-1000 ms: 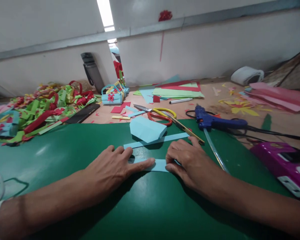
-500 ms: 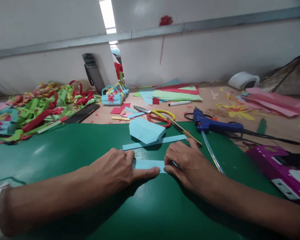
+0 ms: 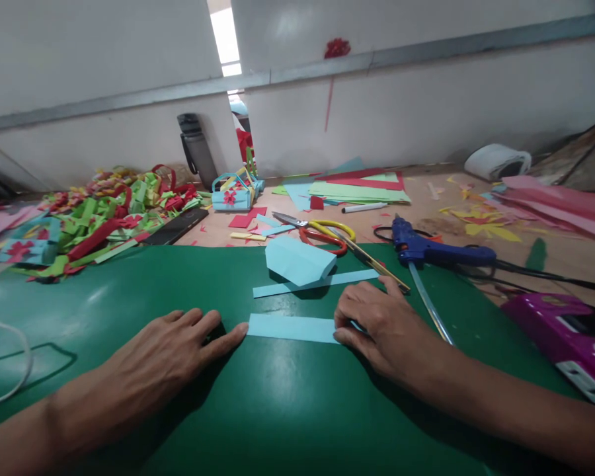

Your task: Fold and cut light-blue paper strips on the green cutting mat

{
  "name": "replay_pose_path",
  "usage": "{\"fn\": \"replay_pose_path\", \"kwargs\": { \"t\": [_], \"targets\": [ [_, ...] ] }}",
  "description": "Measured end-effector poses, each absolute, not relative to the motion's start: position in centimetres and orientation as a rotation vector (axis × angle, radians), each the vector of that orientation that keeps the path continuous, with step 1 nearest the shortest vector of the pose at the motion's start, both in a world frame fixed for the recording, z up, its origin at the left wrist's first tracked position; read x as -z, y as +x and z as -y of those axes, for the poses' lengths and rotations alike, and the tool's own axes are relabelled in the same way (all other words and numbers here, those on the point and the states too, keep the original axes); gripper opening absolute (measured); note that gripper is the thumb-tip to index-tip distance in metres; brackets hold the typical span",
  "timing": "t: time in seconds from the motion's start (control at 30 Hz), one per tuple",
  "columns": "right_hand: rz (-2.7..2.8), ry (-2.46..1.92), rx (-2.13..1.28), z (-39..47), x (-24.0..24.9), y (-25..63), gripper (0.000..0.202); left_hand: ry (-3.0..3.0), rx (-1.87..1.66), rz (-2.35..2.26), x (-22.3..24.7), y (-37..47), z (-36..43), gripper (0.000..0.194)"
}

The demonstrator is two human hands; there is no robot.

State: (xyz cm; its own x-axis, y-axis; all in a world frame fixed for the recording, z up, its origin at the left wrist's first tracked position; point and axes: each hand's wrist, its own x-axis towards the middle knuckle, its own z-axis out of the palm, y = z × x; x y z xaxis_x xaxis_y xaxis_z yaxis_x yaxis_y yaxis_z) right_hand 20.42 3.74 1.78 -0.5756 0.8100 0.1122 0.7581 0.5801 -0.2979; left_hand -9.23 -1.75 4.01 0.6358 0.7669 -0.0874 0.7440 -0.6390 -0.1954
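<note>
A light blue paper strip point(image 3: 292, 327) lies flat on the green mat point(image 3: 277, 410) between my hands. My right hand point(image 3: 377, 324) pinches its right end, which the fingers partly cover. At the strip's left end, my left hand point(image 3: 183, 350) rests on the mat with fingers stretched and the thumb tip beside the paper's edge. Just beyond lies a narrower blue strip point(image 3: 268, 290), partly under a folded blue paper piece point(image 3: 297, 260). The tip of my right hand's forefinger is close to the narrow strip's right end.
Scissors point(image 3: 327, 231), a gold-coloured stick point(image 3: 377, 260) and a blue glue gun point(image 3: 421, 244) lie behind the hands. A purple power strip point(image 3: 555, 337) stands at right. Paper scraps point(image 3: 99, 218), a phone point(image 3: 176, 227) and a bottle point(image 3: 198, 152) are at back left.
My left hand has slid left off the middle of the strip to its left end, baring the paper. My right hand keeps its pinch. The view has shifted slightly left.
</note>
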Motion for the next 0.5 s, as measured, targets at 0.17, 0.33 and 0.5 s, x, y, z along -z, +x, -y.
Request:
{"fn": "replay_pose_path", "kwargs": {
  "t": [0.17, 0.33, 0.5],
  "targets": [
    [2.57, -1.322, -0.339, -3.8, -1.9, 20.3, 0.011, -2.483, -0.003, 1.209, -4.3, -8.4, 1.8, 0.038],
    [2.568, -1.329, -0.339, -3.3, -2.1, 20.2, 0.011, -2.833, 0.146, 0.828, -3.6, -1.6, 0.6, 0.032],
    [2.549, -1.401, -0.311, -3.6, -2.3, 22.2, 0.009, -3.092, 0.083, 0.854, -1.5, 1.0, -1.0, 0.024]
  ]
}}
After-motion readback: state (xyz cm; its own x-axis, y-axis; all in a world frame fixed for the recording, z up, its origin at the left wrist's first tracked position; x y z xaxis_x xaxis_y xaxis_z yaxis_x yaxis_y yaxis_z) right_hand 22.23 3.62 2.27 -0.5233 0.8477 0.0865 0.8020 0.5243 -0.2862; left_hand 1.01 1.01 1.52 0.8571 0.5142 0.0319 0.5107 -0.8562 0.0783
